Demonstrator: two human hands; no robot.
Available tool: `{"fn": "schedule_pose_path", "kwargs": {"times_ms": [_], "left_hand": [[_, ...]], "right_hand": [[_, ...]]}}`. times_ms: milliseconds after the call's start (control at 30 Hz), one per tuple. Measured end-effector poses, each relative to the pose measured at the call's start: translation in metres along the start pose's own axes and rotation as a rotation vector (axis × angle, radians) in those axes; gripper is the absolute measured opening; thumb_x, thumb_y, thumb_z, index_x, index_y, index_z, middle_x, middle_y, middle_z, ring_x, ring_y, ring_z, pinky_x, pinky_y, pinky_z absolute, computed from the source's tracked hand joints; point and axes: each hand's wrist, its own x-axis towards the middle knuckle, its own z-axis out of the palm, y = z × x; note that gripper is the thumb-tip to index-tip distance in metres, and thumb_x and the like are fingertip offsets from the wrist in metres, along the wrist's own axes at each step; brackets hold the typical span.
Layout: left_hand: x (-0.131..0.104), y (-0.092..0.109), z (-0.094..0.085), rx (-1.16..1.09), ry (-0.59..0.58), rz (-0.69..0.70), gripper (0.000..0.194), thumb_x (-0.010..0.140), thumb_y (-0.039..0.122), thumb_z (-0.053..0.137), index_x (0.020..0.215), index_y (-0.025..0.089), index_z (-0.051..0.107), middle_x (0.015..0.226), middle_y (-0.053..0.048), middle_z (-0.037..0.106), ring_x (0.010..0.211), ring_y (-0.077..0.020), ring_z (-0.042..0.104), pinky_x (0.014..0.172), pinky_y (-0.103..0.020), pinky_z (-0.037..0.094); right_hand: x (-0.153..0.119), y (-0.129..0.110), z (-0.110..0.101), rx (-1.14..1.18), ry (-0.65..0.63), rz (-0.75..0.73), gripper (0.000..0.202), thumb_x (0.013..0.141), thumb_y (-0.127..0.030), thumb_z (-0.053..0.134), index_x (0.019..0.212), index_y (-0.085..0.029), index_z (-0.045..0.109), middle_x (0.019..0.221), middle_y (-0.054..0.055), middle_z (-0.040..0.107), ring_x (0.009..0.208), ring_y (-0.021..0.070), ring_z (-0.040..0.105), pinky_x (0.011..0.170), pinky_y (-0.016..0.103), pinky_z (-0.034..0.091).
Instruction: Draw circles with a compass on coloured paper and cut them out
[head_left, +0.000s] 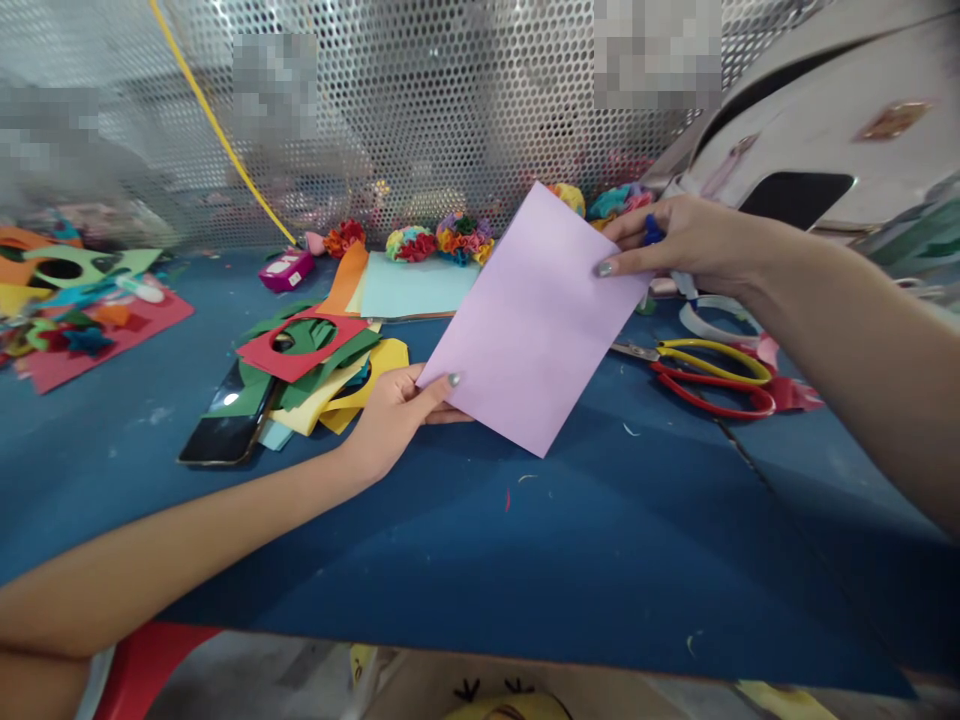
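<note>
A light purple sheet of paper [536,320] is held up at a slant above the blue table [480,560]. My left hand [401,410] pinches its lower left corner, thumb on top and fingers beneath. At the sheet's upper right edge, my right hand [664,240] grips it with the thumb in front; a blue ring sits on one finger. Scissors with yellow and red handles [712,375] lie to the right, below my right forearm. Left of the sheet are cut paper scraps in red [345,335], green and yellow, partly over a black phone [225,425].
Light blue sheets [416,285] and colorful paper flowers [465,235] lie at the back, before a perforated metal panel [450,110]. More scraps [112,345] are at far left. A pale bag [825,120] stands at back right. A purple box [286,270] sits by the yellow cord [217,125].
</note>
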Motion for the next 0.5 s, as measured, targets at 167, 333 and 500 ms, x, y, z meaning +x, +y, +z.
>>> {"fn": "schedule_pose_path", "kwargs": {"times_ms": [167, 333, 500], "left_hand": [[0.000, 0.001, 0.000, 0.019, -0.011, -0.008, 0.038, 0.086, 0.046, 0.084, 0.106, 0.014, 0.078, 0.103, -0.011, 0.083, 0.095, -0.0296, 0.081, 0.090, -0.046, 0.069], [0.000, 0.000, -0.002, -0.011, -0.091, -0.052, 0.040, 0.086, 0.047, 0.084, 0.105, 0.013, 0.074, 0.095, -0.012, 0.083, 0.087, -0.0307, 0.083, 0.083, -0.045, 0.071], [0.002, 0.000, -0.002, -0.047, -0.116, -0.104, 0.047, 0.084, 0.047, 0.086, 0.113, 0.012, 0.072, 0.091, -0.012, 0.083, 0.082, -0.0304, 0.083, 0.077, -0.042, 0.072]], "right_hand": [[-0.005, -0.007, 0.005, -0.014, 0.019, -0.015, 0.024, 0.065, -0.027, 0.094, 0.081, -0.017, 0.079, 0.075, 0.003, 0.072, 0.064, 0.0121, 0.058, 0.058, 0.030, 0.044], [-0.013, -0.019, 0.016, 0.004, 0.044, -0.046, 0.019, 0.069, -0.023, 0.092, 0.078, -0.017, 0.076, 0.068, -0.001, 0.065, 0.062, 0.0102, 0.052, 0.060, 0.030, 0.043], [-0.009, -0.017, 0.015, -0.089, 0.139, -0.100, 0.018, 0.087, -0.032, 0.081, 0.086, -0.017, 0.072, 0.073, -0.001, 0.062, 0.066, 0.0113, 0.048, 0.064, 0.031, 0.038]]}}
